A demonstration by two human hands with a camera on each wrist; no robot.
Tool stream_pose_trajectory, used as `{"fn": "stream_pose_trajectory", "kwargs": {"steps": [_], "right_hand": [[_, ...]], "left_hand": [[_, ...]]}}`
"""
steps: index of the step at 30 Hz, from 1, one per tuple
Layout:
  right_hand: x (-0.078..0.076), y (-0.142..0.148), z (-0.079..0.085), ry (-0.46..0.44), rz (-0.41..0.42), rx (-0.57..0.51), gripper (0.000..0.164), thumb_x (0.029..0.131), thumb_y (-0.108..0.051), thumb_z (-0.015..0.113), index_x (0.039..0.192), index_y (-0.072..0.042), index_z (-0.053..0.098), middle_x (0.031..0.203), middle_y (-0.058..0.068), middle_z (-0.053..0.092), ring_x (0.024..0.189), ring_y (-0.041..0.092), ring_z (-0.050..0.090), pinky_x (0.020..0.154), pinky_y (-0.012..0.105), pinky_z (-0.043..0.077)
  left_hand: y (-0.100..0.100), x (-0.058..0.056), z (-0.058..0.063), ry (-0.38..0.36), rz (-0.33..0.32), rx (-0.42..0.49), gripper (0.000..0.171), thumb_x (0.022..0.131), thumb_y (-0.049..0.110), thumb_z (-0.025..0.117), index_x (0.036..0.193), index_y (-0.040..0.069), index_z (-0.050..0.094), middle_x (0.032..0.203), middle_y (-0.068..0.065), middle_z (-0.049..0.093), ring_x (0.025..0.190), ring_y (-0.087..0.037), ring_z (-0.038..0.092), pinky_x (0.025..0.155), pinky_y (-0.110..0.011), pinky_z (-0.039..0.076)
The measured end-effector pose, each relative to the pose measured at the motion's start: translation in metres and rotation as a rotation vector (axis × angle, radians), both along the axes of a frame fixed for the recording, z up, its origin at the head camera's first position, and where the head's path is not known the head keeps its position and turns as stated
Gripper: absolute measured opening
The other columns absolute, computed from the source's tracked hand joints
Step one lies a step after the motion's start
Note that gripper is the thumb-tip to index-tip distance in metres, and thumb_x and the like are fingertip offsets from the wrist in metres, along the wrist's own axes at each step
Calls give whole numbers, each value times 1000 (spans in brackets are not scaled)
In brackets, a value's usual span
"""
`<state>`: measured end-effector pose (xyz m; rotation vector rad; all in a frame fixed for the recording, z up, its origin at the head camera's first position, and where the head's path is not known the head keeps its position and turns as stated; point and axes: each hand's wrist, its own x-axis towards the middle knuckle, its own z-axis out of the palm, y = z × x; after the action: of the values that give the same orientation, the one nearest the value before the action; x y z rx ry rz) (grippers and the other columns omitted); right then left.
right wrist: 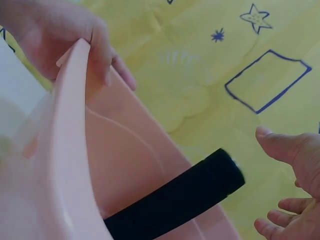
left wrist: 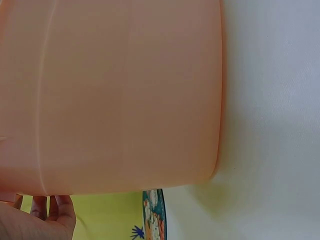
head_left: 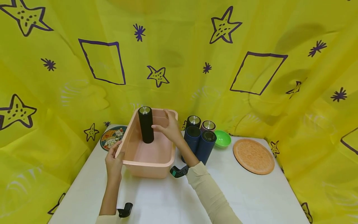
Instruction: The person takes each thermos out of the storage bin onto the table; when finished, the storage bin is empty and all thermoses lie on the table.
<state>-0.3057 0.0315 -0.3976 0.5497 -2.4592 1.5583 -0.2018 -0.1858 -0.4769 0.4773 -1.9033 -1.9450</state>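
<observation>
A pink plastic tub [head_left: 148,169] stands on the white table, and a black flask [head_left: 146,127] with a silver-topped lid is upright inside it. My left hand [head_left: 114,157] grips the tub's rim at its near left corner, thumb on the near side. My right hand [head_left: 170,128] is over the tub's right side, fingers spread and holding nothing. In the right wrist view a gap shows between that hand [right wrist: 295,175] and the flask [right wrist: 180,200]. The left wrist view is mostly filled by the tub's outer wall [left wrist: 130,100], with the left fingers at its edge.
Several more flasks, including a dark blue one [head_left: 206,146] and a pink one [head_left: 208,125], stand close to the tub's right. Beyond them are a green bowl [head_left: 222,139] and a round orange-brown board [head_left: 254,156]. A patterned plate [head_left: 107,138] lies behind the left hand. Yellow curtain [head_left: 179,56] surrounds the table.
</observation>
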Motion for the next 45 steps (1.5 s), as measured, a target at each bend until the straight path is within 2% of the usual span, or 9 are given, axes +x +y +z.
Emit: {"fn": "stream_pose_trajectory", "kwargs": {"steps": [4,12,20,27,33,36,40,43,45], "right_hand": [[-8,-8,-3,-49,13,-12,87,81,-27,80,150,-7,33,153,16,38,140,33,40,112,48,40],[-26,-25,-7,-79,20,-30,87,83,-27,79,151,-3,30,153,17,37,141,34,37,113,49,39],[-37,-41,-16,-127,12,-55,88,84,-30,77,153,-6,27,155,13,36,142,31,37,113,47,40],[-46,-51,-17,-130,-14,-61,89,84,-35,77,152,-6,28,152,17,40,140,31,40,113,45,39],[-58,-56,-24,-131,-11,-22,86,84,-24,78,152,-5,29,152,16,40,140,30,40,114,45,38],[-60,-58,-26,-152,2,26,89,84,-23,78,153,-5,26,154,15,37,141,29,38,114,45,38],[-62,-60,-27,-190,21,39,91,84,-23,77,155,-5,22,156,15,34,143,30,36,115,47,36],[-64,-62,-29,-205,24,26,92,85,-22,77,155,-5,21,156,15,33,143,30,35,116,46,35],[-66,-63,-30,-208,22,22,91,85,-21,77,155,-5,21,156,15,34,143,30,36,116,45,35]], "left_hand": [[0,0,0,7,-3,5,40,97,11,60,136,11,55,118,-4,55,106,-8,54,77,-7,50],[0,-1,1,-5,-9,-1,42,96,15,61,138,13,55,122,-6,54,106,-8,54,79,-10,50],[-1,0,-1,-2,-1,-5,39,96,9,60,135,12,56,114,-3,55,106,-10,54,77,-8,49],[0,1,-1,8,-4,9,40,96,8,60,136,11,56,109,1,54,107,-11,53,77,-7,49],[1,0,1,2,-17,-6,41,97,7,58,137,12,55,117,-4,54,111,-13,52,78,-6,47],[0,0,0,-1,-17,-10,41,97,8,58,138,12,55,120,-6,53,112,-14,52,77,-6,47],[-1,0,0,-9,-12,-11,41,97,7,58,137,12,55,121,-7,54,112,-14,52,77,-7,48],[-1,0,0,-17,-15,-11,41,97,6,57,137,13,55,124,-10,55,115,-17,52,81,-10,49],[-1,0,-1,-20,-17,-10,40,97,6,57,137,13,55,128,-11,55,118,-20,51,88,-18,51]]}}
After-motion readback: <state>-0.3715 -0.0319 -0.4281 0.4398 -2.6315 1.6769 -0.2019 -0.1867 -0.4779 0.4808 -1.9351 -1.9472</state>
